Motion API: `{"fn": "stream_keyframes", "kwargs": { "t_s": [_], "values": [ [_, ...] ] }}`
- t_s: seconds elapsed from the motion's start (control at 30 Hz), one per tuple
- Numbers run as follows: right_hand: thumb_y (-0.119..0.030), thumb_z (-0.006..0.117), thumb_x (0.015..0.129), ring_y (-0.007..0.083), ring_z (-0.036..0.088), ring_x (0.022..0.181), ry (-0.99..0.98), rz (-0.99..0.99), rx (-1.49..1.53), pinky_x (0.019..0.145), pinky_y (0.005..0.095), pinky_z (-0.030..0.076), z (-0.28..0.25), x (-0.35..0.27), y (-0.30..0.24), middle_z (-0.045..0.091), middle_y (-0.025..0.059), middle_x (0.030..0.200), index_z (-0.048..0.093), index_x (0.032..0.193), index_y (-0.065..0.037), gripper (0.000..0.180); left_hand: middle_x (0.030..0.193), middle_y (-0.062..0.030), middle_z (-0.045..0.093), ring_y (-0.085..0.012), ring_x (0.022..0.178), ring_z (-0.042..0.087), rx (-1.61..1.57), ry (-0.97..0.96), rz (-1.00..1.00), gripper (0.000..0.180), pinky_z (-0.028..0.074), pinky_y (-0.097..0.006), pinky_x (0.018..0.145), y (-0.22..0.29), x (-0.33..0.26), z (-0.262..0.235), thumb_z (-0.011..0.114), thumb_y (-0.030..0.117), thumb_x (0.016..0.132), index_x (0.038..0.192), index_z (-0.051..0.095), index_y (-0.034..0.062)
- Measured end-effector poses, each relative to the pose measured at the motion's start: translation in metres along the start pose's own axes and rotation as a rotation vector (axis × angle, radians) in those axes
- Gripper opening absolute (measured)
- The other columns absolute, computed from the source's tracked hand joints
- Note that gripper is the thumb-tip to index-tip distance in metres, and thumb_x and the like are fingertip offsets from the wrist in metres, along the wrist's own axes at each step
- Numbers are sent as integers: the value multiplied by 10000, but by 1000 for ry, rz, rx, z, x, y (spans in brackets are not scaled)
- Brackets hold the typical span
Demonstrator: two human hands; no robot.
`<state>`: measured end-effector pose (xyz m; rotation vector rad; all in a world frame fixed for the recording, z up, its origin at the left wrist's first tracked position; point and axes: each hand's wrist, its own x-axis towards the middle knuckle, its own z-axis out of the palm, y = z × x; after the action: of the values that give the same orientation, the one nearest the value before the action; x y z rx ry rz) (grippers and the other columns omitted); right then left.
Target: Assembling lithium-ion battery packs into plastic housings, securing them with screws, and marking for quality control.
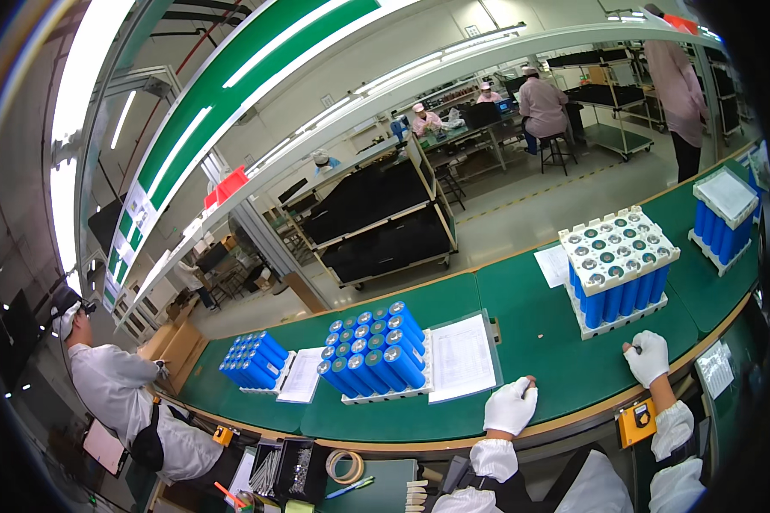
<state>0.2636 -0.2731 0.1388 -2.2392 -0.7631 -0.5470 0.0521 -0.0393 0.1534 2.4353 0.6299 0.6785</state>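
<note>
My left hand (pixel 511 406), in a white glove with bare fingertips showing, rests closed on the green bench near its front edge. Nothing shows in its fingers. To its left lies a printed sheet (pixel 463 359) beside a block of blue cylindrical cells (pixel 373 352) standing in a white holder. My right hand (pixel 648 357), gloved the same way, is curled shut on the bench top, also with nothing visible in it. Just beyond it stands another pack of blue cells (pixel 618 295), capped by a white plastic holder (pixel 619 246); the hand is apart from it.
Another cell block (pixel 254 359) stands farther left, and a paper-topped pack (pixel 724 214) at far right. Below the bench edge are bins of metal parts (pixel 300 470), a tape roll (pixel 344 467) and pens. A co-worker (pixel 137 402) stands at left. Black-covered carts (pixel 376 222) stand behind.
</note>
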Motion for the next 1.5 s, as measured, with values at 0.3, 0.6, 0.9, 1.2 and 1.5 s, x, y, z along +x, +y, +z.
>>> {"fn": "stream_keyframes", "kwargs": {
  "t_s": [0.3, 0.6, 0.9, 1.2, 1.5],
  "values": [
    [-104, 731, 721, 371, 560, 644, 54, -86, 64, 584, 447, 425, 23, 2, 19, 537, 155, 649, 556, 631, -45, 205, 876, -130, 710, -332, 815, 682, -11, 29, 20, 206, 544, -431, 740, -1, 1, -2, 587, 287, 907, 1002, 711, 153],
    [-41, 714, 751, 367, 485, 624, 102, -68, 120, 580, 447, 365, 30, -3, 35, 459, 160, 650, 453, 641, -21, 284, 867, -140, 701, -344, 804, 671, -5, -14, 15, 197, 531, -458, 728, -2, 1, 3, 549, 268, 926, 1018, 675, 149],
    [-49, 709, 758, 368, 488, 638, 80, -50, 82, 584, 449, 366, 28, -5, 42, 455, 156, 657, 443, 650, -23, 289, 870, -138, 701, -345, 818, 672, -17, 11, 50, 202, 533, -457, 742, -2, 0, 13, 555, 269, 917, 1026, 673, 148],
    [-167, 734, 756, 345, 587, 642, 16, -56, 63, 597, 440, 459, 17, 7, -4, 567, 137, 650, 577, 630, -47, 234, 823, -122, 702, -316, 740, 681, 26, 101, 52, 156, 546, -396, 690, -6, -2, -10, 625, 229, 888, 969, 725, 141],
    [-169, 761, 751, 338, 592, 640, -7, -2, -6, 599, 426, 469, 0, 2, 2, 572, 131, 649, 586, 641, -46, 240, 803, -114, 703, -302, 734, 679, -1, 51, 30, 168, 540, -378, 688, 0, -1, 3, 622, 243, 885, 976, 730, 151]
  ]
}}
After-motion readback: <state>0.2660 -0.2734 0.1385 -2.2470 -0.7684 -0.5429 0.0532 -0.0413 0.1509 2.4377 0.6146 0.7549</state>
